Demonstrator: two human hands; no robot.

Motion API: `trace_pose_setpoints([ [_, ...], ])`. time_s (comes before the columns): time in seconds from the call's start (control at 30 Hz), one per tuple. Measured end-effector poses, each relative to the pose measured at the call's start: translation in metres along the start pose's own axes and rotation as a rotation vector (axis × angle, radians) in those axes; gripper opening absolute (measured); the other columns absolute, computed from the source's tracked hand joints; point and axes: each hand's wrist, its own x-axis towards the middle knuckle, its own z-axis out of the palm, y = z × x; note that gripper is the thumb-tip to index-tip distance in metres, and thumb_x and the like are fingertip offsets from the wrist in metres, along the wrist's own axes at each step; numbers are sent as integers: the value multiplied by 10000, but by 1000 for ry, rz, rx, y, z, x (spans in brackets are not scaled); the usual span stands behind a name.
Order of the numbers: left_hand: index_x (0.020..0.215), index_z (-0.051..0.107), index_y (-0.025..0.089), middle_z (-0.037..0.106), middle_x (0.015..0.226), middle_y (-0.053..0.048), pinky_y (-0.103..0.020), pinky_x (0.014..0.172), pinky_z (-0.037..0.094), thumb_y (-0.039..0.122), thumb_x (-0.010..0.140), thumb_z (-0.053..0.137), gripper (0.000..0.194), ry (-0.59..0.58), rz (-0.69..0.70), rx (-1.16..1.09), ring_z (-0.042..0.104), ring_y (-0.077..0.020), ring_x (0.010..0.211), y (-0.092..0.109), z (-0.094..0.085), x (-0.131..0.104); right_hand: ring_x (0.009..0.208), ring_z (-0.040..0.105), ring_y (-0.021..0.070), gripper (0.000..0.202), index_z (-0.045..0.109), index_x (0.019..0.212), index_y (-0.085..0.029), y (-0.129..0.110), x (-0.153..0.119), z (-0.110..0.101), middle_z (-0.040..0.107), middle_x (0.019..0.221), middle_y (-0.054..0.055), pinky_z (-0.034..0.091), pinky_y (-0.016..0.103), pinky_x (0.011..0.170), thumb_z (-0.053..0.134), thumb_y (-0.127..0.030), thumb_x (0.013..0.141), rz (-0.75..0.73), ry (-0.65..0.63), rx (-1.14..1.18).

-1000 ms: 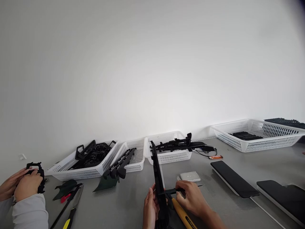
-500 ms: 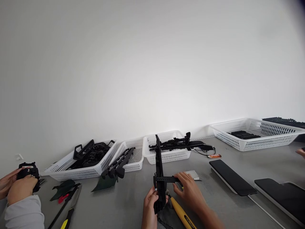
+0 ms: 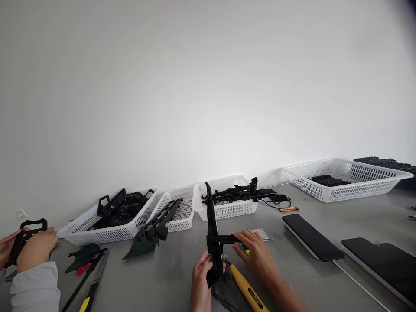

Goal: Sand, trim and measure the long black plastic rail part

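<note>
Trim (image 3: 212, 216) stands upright over the table (image 3: 162, 277), its lower end pinched in my left hand (image 3: 199, 284), and my right hand (image 3: 258, 253) grasps the bar (image 3: 227, 239) across it, whose sideways push could twist it loose.

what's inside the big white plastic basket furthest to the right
A low pile of flat black parts lies in the white plastic basket. The basket floor under the pile is covered, so I can't see it.

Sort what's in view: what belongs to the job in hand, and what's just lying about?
In the job:
- long black part, in the left hand
- dark bar across it, in the right hand

Apparently lying about:
- yellow-handled tool
- orange-labelled item
- black-topped slabs
</note>
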Motion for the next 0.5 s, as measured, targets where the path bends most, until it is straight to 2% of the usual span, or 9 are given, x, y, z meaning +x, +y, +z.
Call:
trace_pose_setpoints([
  [0.13, 1351, 778, 141, 836, 1041, -142, -410, 926, 584, 543, 765, 888, 719, -12, 25, 30, 769, -362, 1060, 2, 4, -3, 889, 637, 236, 242, 735, 1257, -255, 0, 0, -1, 707, 994, 46, 464, 373, 785, 688, -252, 1020, -25, 17, -33],
  [0.23, 1275, 823, 151, 836, 1110, -166, -441, 968, 588, 531, 688, 942, 709, 16, 53, 43, 766, -392, 1098, 0, 3, -1, 907, 625, 237, 233, 742, 1235, -241, -3, 0, -3, 704, 988, 50, 433, 384, 815, 662, -227, 1017, -25, 55, -54],
  [0.33, 1167, 867, 174, 820, 1233, -173, -446, 1061, 562, 516, 625, 970, 649, 65, 93, 57, 720, -420, 1240, -3, 1, 2, 935, 622, 242, 243, 745, 1228, -247, -9, 2, -7, 709, 990, 52, 411, 412, 898, 636, -218, 1013, -32, 98, -92],
  [0.5, 1132, 884, 209, 793, 1334, -156, -480, 1185, 488, 530, 651, 943, 582, 73, 151, 96, 593, -448, 1434, -7, 2, 5, 954, 622, 245, 216, 739, 1180, -248, -16, 4, -15, 720, 981, 50, 376, 440, 975, 625, -220, 999, -40, 111, -154],
])
